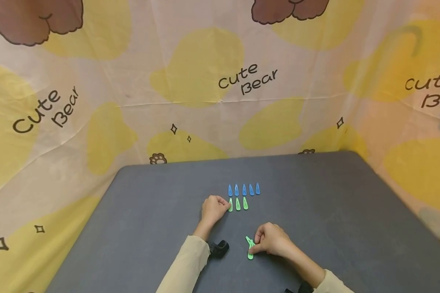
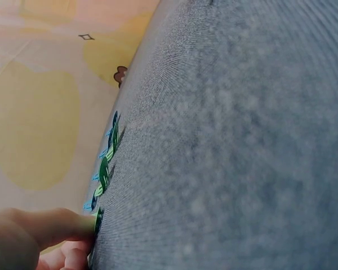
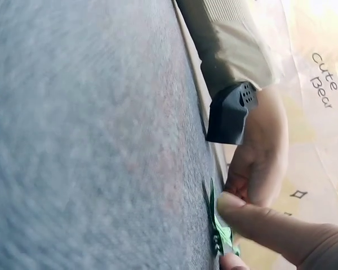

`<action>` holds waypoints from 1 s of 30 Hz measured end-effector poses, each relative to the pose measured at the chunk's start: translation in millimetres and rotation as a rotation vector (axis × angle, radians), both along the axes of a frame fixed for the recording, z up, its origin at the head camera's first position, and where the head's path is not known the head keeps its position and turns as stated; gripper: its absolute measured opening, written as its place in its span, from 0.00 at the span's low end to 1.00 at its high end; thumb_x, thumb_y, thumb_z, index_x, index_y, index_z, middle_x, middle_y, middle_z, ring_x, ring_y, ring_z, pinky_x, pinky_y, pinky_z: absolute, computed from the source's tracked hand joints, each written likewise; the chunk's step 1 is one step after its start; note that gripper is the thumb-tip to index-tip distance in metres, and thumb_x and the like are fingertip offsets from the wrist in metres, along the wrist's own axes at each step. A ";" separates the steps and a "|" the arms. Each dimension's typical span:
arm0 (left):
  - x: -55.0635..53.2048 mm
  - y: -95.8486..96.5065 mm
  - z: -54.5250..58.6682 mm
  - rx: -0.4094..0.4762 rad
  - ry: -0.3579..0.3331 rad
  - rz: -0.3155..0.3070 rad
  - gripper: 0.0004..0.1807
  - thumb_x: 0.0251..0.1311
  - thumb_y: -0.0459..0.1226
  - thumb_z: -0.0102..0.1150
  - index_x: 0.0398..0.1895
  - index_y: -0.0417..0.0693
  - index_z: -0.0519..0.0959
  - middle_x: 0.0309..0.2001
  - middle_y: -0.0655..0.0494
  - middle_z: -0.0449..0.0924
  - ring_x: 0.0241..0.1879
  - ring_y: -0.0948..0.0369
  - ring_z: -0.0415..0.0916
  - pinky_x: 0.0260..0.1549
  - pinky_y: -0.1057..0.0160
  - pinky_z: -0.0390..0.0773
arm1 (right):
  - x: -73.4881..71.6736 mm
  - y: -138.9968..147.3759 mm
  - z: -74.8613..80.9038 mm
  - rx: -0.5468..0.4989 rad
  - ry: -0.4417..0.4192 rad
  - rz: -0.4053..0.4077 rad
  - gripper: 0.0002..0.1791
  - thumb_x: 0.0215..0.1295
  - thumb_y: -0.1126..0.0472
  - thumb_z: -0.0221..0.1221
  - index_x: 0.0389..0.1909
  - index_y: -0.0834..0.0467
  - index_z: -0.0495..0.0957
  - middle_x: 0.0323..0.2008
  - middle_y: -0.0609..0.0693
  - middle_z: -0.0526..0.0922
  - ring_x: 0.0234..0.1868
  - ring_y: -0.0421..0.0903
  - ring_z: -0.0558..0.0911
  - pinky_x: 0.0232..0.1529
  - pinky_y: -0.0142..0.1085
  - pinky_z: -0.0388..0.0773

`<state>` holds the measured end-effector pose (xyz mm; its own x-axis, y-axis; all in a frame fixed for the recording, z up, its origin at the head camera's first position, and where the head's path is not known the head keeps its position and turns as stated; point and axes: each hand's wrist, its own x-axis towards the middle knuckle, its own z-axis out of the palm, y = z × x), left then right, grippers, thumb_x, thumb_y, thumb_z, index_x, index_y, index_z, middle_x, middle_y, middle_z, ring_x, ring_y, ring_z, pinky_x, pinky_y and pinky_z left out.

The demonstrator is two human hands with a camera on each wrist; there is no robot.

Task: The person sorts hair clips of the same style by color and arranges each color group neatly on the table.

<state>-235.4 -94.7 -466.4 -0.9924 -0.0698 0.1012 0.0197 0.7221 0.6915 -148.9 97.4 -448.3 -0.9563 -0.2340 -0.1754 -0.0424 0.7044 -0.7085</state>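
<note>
My left hand [image 1: 213, 209] pinches at the leftmost green snap hair clip [image 1: 230, 205], which lies at the end of a short row. Beside it are two more green clips [image 1: 238, 204], set upright and parallel. Just behind runs a row of several blue hair clips [image 1: 244, 190]. Closer to me, my right hand [image 1: 273, 240] has thumb and finger on green hair clips [image 1: 250, 255] that overlap crosswise on the table. In the right wrist view these green clips [image 3: 224, 232] show between two fingertips, low over the grey surface.
The grey table [image 1: 150, 195] has rounded far corners. A patterned cloth [image 1: 205, 81] with printed words hangs behind and at both sides. A black wrist device [image 1: 218, 249] sits on the left wrist, by the beige sleeve [image 1: 187, 266].
</note>
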 end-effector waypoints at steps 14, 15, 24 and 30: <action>3.0 -0.2 1.3 0.001 0.008 -0.011 0.08 0.48 0.36 0.66 0.17 0.41 0.84 0.18 0.51 0.83 0.17 0.65 0.69 0.22 0.65 0.70 | 2.6 -0.4 -0.5 0.024 0.010 -0.016 0.16 0.36 0.59 0.77 0.13 0.54 0.77 0.10 0.40 0.71 0.10 0.36 0.67 0.18 0.33 0.66; 3.0 -0.1 1.6 0.001 0.010 -0.011 0.08 0.48 0.36 0.66 0.17 0.41 0.84 0.18 0.51 0.83 0.17 0.65 0.69 0.22 0.65 0.70 | 2.4 0.0 -0.5 0.017 0.010 -0.013 0.15 0.36 0.59 0.77 0.13 0.54 0.77 0.10 0.40 0.71 0.10 0.36 0.67 0.18 0.33 0.66; 1.9 -0.1 2.6 0.000 0.001 -0.011 0.08 0.48 0.36 0.66 0.17 0.42 0.84 0.18 0.51 0.83 0.17 0.65 0.70 0.24 0.64 0.71 | -1.3 4.2 -2.2 -0.095 -0.023 0.024 0.11 0.41 0.65 0.73 0.14 0.58 0.78 0.09 0.39 0.68 0.09 0.34 0.65 0.17 0.30 0.64; 1.6 -0.1 1.2 0.002 0.013 -0.014 0.08 0.48 0.35 0.66 0.17 0.42 0.84 0.17 0.50 0.82 0.15 0.65 0.68 0.22 0.65 0.69 | -3.8 7.4 -3.0 -0.155 -0.066 0.055 0.07 0.44 0.69 0.69 0.16 0.61 0.80 0.08 0.39 0.68 0.07 0.32 0.64 0.16 0.28 0.62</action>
<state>-233.8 -94.9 -465.2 -0.9919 -0.0558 0.1141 0.0391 0.7207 0.6922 -152.7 104.8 -451.3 -0.9290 -0.3142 -0.1956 -0.0271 0.5848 -0.8107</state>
